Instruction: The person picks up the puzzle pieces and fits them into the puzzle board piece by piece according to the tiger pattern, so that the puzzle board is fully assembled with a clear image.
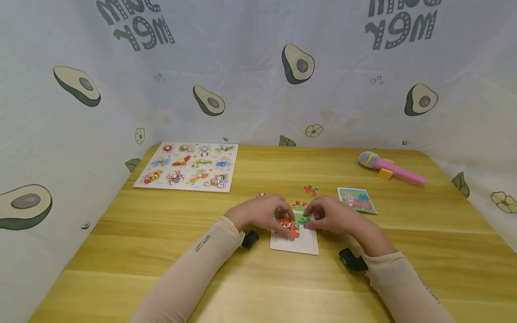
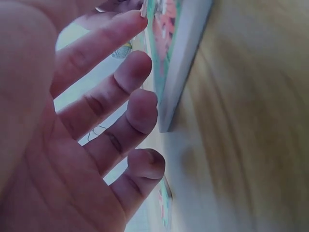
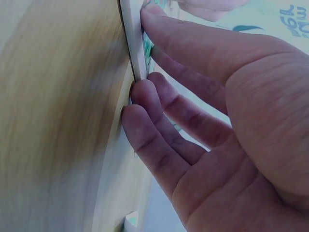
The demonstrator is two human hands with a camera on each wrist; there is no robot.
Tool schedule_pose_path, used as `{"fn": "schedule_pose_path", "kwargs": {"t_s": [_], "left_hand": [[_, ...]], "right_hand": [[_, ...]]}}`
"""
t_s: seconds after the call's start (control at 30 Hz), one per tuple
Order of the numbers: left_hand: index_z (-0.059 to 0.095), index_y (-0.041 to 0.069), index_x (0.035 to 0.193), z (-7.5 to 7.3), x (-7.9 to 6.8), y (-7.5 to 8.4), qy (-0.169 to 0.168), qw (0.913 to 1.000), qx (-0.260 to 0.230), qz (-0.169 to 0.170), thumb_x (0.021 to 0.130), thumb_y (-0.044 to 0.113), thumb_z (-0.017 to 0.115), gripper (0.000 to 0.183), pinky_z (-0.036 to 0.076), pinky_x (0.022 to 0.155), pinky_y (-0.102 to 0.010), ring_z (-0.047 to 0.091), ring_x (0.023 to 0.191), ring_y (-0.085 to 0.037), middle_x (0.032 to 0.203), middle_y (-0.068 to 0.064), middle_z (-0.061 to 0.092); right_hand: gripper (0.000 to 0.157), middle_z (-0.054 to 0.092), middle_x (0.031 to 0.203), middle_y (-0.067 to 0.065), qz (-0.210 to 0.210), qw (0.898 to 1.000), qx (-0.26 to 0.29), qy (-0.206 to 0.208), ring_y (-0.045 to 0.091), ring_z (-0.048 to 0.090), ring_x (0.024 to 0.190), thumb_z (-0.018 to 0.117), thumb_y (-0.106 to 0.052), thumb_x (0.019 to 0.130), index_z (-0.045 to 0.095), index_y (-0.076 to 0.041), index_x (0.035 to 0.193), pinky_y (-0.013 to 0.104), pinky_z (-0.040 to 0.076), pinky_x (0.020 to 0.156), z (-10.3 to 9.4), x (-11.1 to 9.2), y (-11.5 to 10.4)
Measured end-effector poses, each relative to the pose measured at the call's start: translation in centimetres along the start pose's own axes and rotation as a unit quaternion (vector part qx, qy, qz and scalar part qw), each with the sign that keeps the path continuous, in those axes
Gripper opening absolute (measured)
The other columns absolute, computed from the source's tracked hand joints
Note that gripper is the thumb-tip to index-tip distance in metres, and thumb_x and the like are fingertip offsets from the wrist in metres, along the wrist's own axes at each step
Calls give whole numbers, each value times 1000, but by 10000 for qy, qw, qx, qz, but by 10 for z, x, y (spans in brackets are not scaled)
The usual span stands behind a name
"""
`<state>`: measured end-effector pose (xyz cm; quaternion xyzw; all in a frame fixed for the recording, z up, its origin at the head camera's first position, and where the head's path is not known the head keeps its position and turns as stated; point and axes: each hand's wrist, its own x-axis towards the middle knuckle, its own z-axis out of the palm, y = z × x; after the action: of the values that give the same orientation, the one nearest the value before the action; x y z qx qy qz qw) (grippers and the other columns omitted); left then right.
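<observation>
A small white puzzle board [image 1: 291,245] lies near the middle of the table, its upper part covered with joined pieces. On it is an orange puzzle piece [image 1: 294,231] with an animal's face, pinched between the thumb and index finger of my left hand [image 1: 264,214]. The other left fingers [image 2: 141,111] curl loosely beside the board's edge. My right hand [image 1: 337,216] holds a green puzzle piece [image 1: 302,219] at the board's right side with thumb and index finger. In the right wrist view, the remaining fingers [image 3: 145,125] rest along the board's edge.
Loose pieces lie beyond the board: one red and green [image 1: 300,206], one orange [image 1: 310,190], another [image 1: 260,194] partly behind my left hand. A picture card [image 1: 357,200] is to the right. Farther back are a pink toy microphone [image 1: 400,171] and an insect picture board [image 1: 190,158].
</observation>
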<state>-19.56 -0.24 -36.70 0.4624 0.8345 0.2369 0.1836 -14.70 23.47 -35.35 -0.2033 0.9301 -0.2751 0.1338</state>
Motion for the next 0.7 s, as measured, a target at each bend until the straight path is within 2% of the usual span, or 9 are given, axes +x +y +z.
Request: {"fn": "schedule_pose_path", "kwargs": {"t_s": [0.33, 0.47, 0.7], "left_hand": [[75, 23, 105, -1, -1, 2, 2, 9999, 80, -128, 79, 43, 86, 34, 44, 78, -23, 53, 89, -10, 98, 9, 59], [75, 21, 110, -1, -1, 3, -8, 9998, 138, -157, 80, 43, 86, 38, 44, 80, -23, 53, 90, -10, 100, 9, 59], [75, 22, 112, -1, -1, 4, -42, 9999, 141, -15, 83, 41, 84, 35, 43, 81, -22, 53, 92, -9, 102, 9, 60]], "right_hand": [[21, 57, 79, -1, 31, 10000, -87, -26, 16, 50, 73, 82, -20, 87, 74, -6, 100, 31, 45, 64, -1, 1, -2], [21, 57, 80, -1, 20, 9999, -107, -12, 16, 50, 73, 82, -20, 86, 74, -6, 100, 31, 45, 64, -1, 1, -2], [21, 57, 82, -1, -2, 9999, -104, -12, 16, 50, 74, 82, -20, 86, 74, -6, 100, 32, 44, 66, -1, 1, -1]]}}
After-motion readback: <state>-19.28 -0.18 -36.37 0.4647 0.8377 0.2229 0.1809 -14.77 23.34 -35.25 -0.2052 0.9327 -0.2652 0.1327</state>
